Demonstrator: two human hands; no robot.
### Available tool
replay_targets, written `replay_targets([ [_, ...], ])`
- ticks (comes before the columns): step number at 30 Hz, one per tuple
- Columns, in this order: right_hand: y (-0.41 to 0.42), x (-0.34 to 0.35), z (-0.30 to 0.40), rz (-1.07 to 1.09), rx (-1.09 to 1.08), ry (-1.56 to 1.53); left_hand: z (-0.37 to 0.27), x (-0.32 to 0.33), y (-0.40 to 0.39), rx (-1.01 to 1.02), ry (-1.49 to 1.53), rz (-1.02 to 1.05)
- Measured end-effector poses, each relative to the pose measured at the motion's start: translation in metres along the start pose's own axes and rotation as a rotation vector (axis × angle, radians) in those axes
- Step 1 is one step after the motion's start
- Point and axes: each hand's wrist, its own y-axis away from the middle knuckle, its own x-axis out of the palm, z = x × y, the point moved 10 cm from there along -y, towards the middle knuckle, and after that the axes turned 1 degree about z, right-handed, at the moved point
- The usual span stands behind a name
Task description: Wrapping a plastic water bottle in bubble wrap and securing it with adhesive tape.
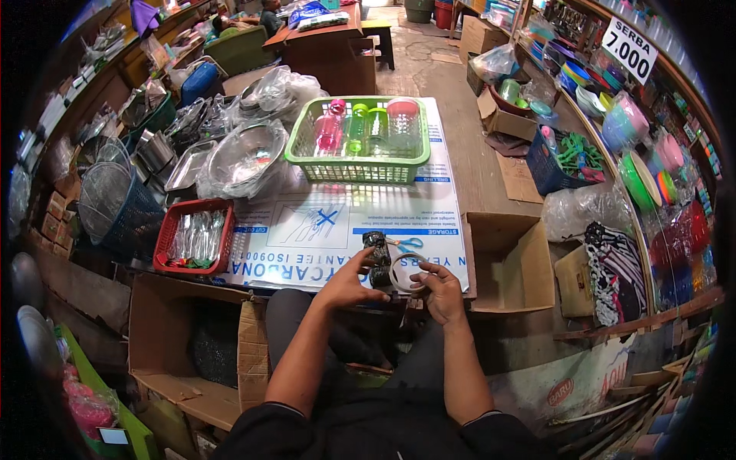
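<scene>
Near the table's front edge, my left hand (pixel 352 283) hovers with its fingers apart beside a black, plastic-wrapped bundle (pixel 376 259). To the right of that bundle, a roll of clear tape (pixel 406 272) stands close to my right hand (pixel 440 286), whose thumb and fingers meet at the roll's right side. Scissors with light blue handles (pixel 409 242) lie just behind the roll. Farther back, a green plastic basket (pixel 357 170) holds pink and green bottles and a jar with a pink lid. A red basket (pixel 225 234) of wrapped metal cutlery sits at the left.
Bagged metal basins (pixel 241 158) and a metal tray (pixel 191 167) crowd the left. An open cardboard box (pixel 509 261) stands against the table's right side, another (pixel 184 322) below its left front. Shelves of plastic bowls (pixel 638 178) line the right.
</scene>
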Motion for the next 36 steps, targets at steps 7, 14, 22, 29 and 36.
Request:
replay_targets([
  [7,0.010,0.012,0.000,0.097,0.032,-0.248,0.036,0.016,0.006,0.024,0.643,-0.039],
  [14,-0.008,0.068,-0.054,0.034,0.002,-0.111,0.081,0.007,0.041,-0.306,0.896,-0.309],
  [22,-0.018,0.124,-0.041,-0.049,-0.632,1.058,0.183,-0.078,0.047,-0.393,0.746,-0.587],
  [29,-0.033,0.076,-0.029,-0.510,-0.386,1.783,0.218,-0.098,0.008,-0.479,0.544,-0.582],
  [36,-0.055,0.035,-0.046,-0.326,-0.143,1.240,0.129,-0.103,0.040,-0.534,-0.393,-0.842],
])
